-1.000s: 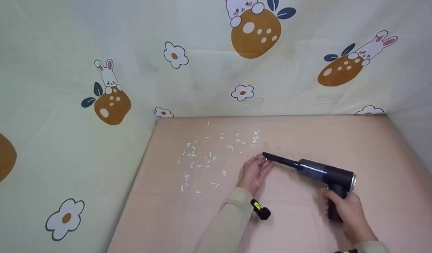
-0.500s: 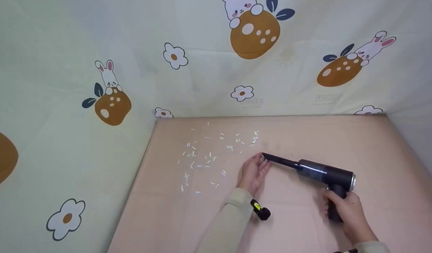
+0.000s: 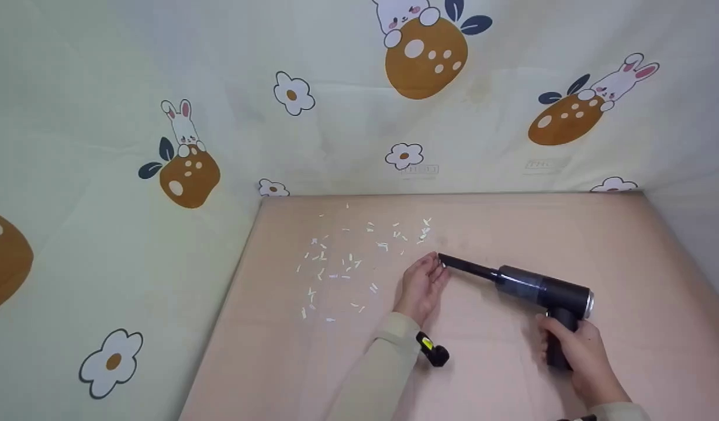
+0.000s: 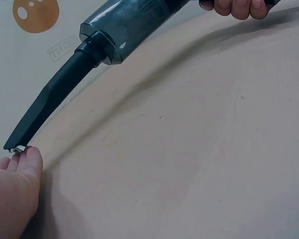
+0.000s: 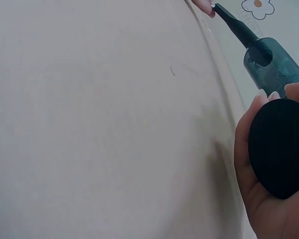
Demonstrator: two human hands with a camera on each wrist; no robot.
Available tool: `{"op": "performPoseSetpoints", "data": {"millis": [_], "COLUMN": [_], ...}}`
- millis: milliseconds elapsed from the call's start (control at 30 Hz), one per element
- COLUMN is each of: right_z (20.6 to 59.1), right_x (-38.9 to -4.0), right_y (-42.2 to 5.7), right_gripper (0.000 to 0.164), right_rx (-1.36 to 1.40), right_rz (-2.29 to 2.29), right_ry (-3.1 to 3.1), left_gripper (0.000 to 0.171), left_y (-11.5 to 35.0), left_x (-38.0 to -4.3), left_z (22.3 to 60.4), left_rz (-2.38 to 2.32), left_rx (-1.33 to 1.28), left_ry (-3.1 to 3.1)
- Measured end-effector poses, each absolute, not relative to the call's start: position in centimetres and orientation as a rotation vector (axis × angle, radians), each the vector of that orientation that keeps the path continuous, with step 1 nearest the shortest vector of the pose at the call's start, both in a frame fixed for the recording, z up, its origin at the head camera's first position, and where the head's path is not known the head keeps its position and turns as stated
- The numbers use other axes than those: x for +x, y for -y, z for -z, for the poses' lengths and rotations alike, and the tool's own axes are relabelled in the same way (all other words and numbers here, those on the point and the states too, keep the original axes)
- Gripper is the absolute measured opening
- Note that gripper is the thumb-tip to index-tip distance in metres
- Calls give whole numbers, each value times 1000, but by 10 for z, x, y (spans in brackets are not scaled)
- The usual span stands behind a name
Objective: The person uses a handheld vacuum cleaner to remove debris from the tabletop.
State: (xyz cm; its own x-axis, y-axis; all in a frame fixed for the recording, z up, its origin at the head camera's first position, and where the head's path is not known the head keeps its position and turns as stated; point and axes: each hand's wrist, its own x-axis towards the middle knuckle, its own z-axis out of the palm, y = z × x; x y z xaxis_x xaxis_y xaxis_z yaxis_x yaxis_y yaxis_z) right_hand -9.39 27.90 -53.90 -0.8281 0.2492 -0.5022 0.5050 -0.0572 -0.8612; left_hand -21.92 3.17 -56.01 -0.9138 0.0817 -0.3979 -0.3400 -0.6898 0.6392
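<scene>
My right hand (image 3: 581,356) grips the handle of a black handheld vacuum cleaner (image 3: 564,292) with a smoky see-through dust cup (image 5: 274,69). Its narrow nozzle (image 4: 50,99) slants down to the left. At the nozzle's mouth, small white scraps (image 4: 16,149) show. My left hand (image 3: 421,286) is held there, its lightly bent fingertips (image 4: 34,158) touching or almost touching the mouth; I cannot tell which. In the right wrist view the rounded base of the vacuum's handle (image 5: 281,149) sits within my right hand. Scattered white paper scraps (image 3: 351,263) lie left of my left hand.
The pinkish table top (image 3: 482,368) meets a pale cloth wall (image 3: 336,146) printed with rabbits and flowers at the back and left. A dark camera mount (image 3: 433,349) sticks out from my left wrist. A few tiny dark specks (image 4: 161,117) dot the surface.
My left fingers have drawn in slightly to the left at the nozzle's mouth. The vacuum cleaner, my right hand and the scattered scraps stay practically where they were.
</scene>
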Motion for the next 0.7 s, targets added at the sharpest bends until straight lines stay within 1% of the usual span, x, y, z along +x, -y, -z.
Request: {"op": "performPoseSetpoints", "data": {"millis": [400,700], "right_z": [538,536], "right_x": [-94,-95], "right_y": [-278,-277], "right_gripper": [52,57], "right_rx": [811,823], "right_rz": [1957,1929], "right_ry": [-2064,-2087], "left_gripper": [35,35], "left_y": [-29,-27], "left_x": [-217,-219], "left_z": [564,563], "left_rz": [-2607,-2588], "left_rx": [-463,-503], "left_ry": [-1141,-1166]}}
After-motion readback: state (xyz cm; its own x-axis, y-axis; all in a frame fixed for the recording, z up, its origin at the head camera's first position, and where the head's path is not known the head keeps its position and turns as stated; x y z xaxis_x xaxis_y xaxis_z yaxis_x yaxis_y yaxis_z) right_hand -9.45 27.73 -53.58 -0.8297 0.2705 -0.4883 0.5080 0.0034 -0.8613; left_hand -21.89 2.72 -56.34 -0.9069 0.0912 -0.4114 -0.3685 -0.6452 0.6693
